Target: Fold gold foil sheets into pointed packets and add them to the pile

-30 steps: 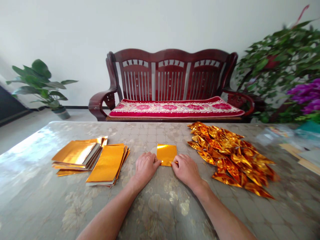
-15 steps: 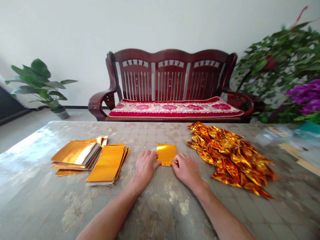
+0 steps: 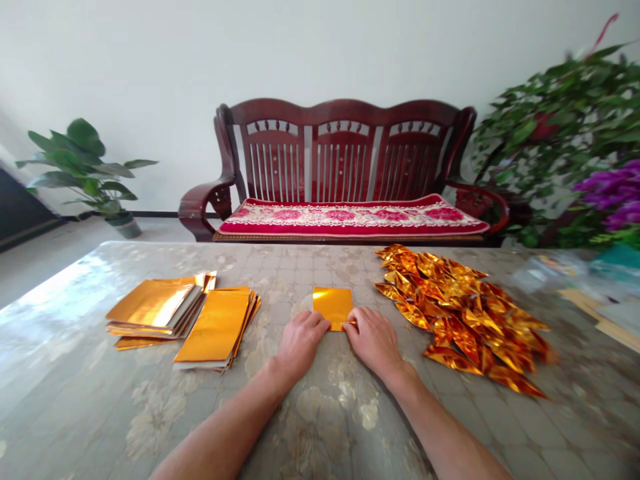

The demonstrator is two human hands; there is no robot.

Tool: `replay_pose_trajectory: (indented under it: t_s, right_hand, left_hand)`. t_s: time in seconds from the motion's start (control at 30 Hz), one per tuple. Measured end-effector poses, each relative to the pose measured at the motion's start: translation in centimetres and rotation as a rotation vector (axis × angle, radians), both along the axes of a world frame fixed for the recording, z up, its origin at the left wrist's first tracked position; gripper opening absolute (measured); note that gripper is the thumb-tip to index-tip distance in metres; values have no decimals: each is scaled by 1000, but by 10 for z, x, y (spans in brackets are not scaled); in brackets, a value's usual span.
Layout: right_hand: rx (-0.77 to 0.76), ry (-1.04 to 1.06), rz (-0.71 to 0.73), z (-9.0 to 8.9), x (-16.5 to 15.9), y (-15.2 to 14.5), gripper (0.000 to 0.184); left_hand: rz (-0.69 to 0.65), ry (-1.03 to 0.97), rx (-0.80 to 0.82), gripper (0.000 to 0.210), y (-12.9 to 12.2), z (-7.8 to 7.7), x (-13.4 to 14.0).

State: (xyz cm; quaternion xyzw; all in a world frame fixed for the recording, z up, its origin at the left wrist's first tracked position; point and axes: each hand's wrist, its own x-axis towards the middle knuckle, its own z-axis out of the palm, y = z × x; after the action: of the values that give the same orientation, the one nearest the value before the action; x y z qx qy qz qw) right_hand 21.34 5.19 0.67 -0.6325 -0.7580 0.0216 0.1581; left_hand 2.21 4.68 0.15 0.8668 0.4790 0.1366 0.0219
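Just below mid-frame, a gold sheet [image 3: 333, 305] under working fingers

From where I stand, the small, shiny square lies flat on the bench [image 3: 280, 267], a little below the middle of the frame, with a narrow strip along its near edge looking turned up. The left hand [image 3: 303, 343] is at its near left corner, thumb and forefinger close together and touching it; whether they pinch the foil or only press it, I can't tell. The right hand [image 3: 373, 333] has the near right corner caught between thumb and curled fingers. Both forearms come up bare from the bottom of the frame.

Left of centre sit two stacks of gold paper side by side: a wider stack [image 3: 150, 303] with grey-white edges showing, and a narrower stack [image 3: 215, 327] slightly nearer, its sheets fanned a bit to the right. Right of centre spreads a heap of folded gold pieces [image 3: 465, 313], pointed at the ends and overlapping. At the right edge of the frame are crumpled clear plastic [image 3: 550, 267] and some tan strips [image 3: 583, 303].

Beyond the bench, at upper centre, stands a dark red wooden settee [image 3: 343, 110] with a flowered red-and-white seat pad [image 3: 350, 217]. One potted plant [image 3: 83, 160] is at upper left; leafy vines [image 3: 560, 120] and purple flowers [image 3: 613, 193] fill the upper right.
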Motion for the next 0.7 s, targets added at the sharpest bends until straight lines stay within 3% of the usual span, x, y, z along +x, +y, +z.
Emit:
replay_pose_trajectory:
  t_s: [0.27, 0.37, 0.5, 0.7]
  right_hand:
    - [12, -23, -37, 2, -3, -2, 7]
    - [51, -46, -47, 2, -8, -4, 21]
    - [95, -28, -41, -3, -16, -1, 46]
    - [59, -51, -67, -12, -12, 5, 52]
  left_hand:
    - [68, 137, 40, 35, -24, 6, 16]
    - [79, 130, 41, 38, -27, 6, 18]
    - [52, 134, 59, 33, -26, 2, 21]
    - [48, 187, 59, 22, -24, -2, 20]
